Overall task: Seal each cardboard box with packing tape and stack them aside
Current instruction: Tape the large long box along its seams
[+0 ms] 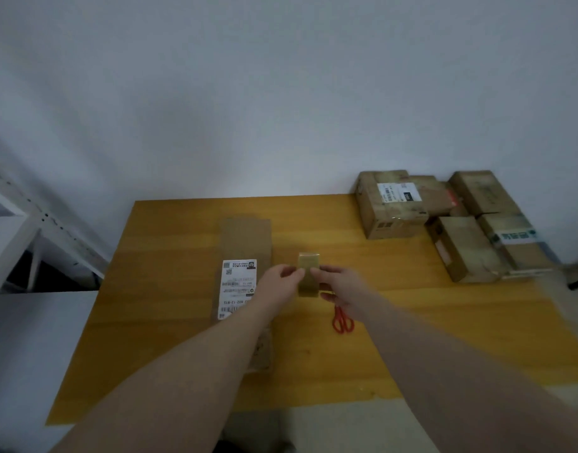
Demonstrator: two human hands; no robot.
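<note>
Hands, left [281, 278] and right [338, 284], pinch upright tape roll [309, 276]; box [245, 266] long axis runs away from person.

Yellow-orange wooden table [170, 289], brown cardboard box [245, 240] with white barcoded label [238, 282], olive-brown tape roll [309, 273], red scissors [343, 322], pale grey wall [281, 93]
</note>
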